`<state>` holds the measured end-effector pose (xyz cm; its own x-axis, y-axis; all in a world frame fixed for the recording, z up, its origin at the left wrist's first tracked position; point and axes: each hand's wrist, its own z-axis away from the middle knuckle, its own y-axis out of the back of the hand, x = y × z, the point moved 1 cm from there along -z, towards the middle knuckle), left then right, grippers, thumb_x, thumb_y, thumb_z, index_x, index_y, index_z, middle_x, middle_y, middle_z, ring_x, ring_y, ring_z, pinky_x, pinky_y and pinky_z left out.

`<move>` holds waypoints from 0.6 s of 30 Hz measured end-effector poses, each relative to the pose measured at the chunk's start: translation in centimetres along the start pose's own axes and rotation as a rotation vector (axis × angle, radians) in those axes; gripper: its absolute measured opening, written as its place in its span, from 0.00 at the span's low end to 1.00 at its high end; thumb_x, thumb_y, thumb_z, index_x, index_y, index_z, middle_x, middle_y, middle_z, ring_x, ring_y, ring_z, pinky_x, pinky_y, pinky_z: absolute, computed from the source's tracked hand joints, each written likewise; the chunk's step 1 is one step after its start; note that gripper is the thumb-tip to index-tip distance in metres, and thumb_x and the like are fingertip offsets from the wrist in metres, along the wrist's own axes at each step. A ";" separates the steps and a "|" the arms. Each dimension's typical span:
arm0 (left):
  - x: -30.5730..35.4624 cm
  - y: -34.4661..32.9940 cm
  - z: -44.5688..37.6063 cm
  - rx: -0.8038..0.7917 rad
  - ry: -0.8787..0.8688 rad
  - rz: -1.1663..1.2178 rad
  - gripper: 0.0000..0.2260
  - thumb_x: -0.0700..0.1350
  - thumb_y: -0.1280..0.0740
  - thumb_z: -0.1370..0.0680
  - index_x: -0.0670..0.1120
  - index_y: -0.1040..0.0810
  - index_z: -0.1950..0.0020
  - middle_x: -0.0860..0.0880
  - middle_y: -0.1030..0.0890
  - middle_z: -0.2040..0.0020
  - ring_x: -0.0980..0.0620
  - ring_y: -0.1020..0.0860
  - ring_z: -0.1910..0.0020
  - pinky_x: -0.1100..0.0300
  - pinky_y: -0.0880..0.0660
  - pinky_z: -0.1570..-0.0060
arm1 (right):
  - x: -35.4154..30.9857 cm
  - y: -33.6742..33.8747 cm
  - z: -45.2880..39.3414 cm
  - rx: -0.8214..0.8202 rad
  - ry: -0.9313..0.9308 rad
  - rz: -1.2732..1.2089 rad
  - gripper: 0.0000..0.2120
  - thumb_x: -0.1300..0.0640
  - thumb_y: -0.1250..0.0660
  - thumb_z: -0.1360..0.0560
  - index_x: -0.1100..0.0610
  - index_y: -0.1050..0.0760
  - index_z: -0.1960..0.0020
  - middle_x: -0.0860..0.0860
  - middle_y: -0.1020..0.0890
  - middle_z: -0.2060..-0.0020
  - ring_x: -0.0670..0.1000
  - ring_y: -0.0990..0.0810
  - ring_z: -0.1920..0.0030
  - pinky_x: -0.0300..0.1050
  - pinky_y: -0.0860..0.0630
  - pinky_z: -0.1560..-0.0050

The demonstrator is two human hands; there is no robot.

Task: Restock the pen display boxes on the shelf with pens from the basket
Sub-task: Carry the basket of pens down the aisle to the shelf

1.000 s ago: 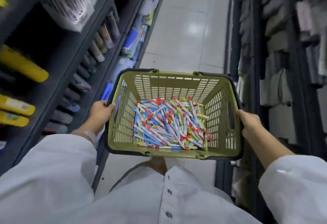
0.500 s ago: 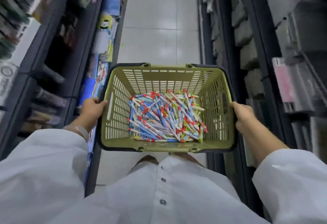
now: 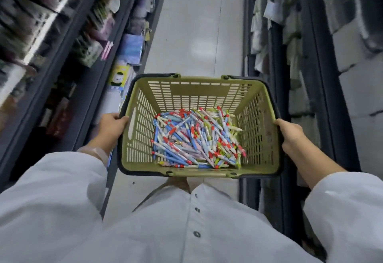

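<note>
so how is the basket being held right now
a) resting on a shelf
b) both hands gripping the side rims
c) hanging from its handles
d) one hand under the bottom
b: the left hand and right hand each grip a side rim of the basket, pens inside.

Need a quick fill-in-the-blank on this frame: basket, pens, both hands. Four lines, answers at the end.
1. The left hand and the right hand each grip a side rim of the olive-green ____.
2. The pens lie in a loose heap on the basket's ____.
3. Free hands for picking a pen: ____.
4. Between the two rows of shelves runs a pale tiled ____.

Missing words: basket; bottom; none; floor
</note>
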<state>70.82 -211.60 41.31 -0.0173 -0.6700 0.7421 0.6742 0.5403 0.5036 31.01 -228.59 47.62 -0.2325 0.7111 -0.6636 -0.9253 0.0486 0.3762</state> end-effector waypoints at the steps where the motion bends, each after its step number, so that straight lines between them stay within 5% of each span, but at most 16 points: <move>1: 2.4 -0.7 -2.8 -0.020 0.008 -0.010 0.11 0.40 0.34 0.24 0.42 0.27 0.67 0.45 0.27 0.69 0.50 0.27 0.69 0.61 0.31 0.65 | -2.5 -1.4 -1.7 0.006 -0.005 0.004 0.13 0.60 0.37 0.23 0.65 0.26 0.42 0.61 0.21 0.44 0.57 0.23 0.52 0.49 0.26 0.53; 4: 9.6 -2.4 -10.0 -0.030 -0.017 -0.052 0.12 0.38 0.35 0.24 0.42 0.28 0.68 0.46 0.28 0.70 0.51 0.31 0.70 0.57 0.34 0.67 | -10.1 -5.1 -6.1 0.025 0.022 0.050 0.15 0.60 0.37 0.23 0.68 0.26 0.41 0.64 0.22 0.43 0.61 0.22 0.46 0.49 0.26 0.54; 10: 23.4 -7.0 -24.5 -0.014 -0.096 -0.085 0.15 0.37 0.35 0.24 0.45 0.30 0.70 0.48 0.31 0.72 0.59 0.32 0.77 0.68 0.38 0.77 | -24.1 -12.3 -16.6 0.030 0.120 0.135 0.13 0.55 0.36 0.23 0.65 0.24 0.46 0.60 0.20 0.54 0.58 0.22 0.55 0.49 0.25 0.54; 14: 31.9 -10.7 -35.8 0.017 -0.145 -0.157 0.08 0.41 0.33 0.25 0.41 0.26 0.63 0.43 0.28 0.66 0.49 0.31 0.66 0.57 0.37 0.68 | -33.4 -18.6 -26.3 0.043 0.156 0.167 0.15 0.54 0.36 0.23 0.57 0.33 0.66 0.53 0.30 0.69 0.54 0.29 0.61 0.46 0.31 0.59; 18: 40.8 -13.8 -46.1 0.045 -0.155 -0.208 0.08 0.42 0.31 0.26 0.41 0.25 0.62 0.43 0.26 0.67 0.48 0.28 0.64 0.55 0.34 0.65 | -43.8 -24.3 -34.3 0.047 0.180 0.251 0.16 0.53 0.35 0.23 0.57 0.34 0.66 0.54 0.32 0.70 0.55 0.30 0.66 0.47 0.33 0.64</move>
<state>94.83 -269.85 44.22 -0.2673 -0.6854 0.6773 0.6105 0.4234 0.6694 53.38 -284.96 45.41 -0.5051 0.5694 -0.6486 -0.8184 -0.0771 0.5695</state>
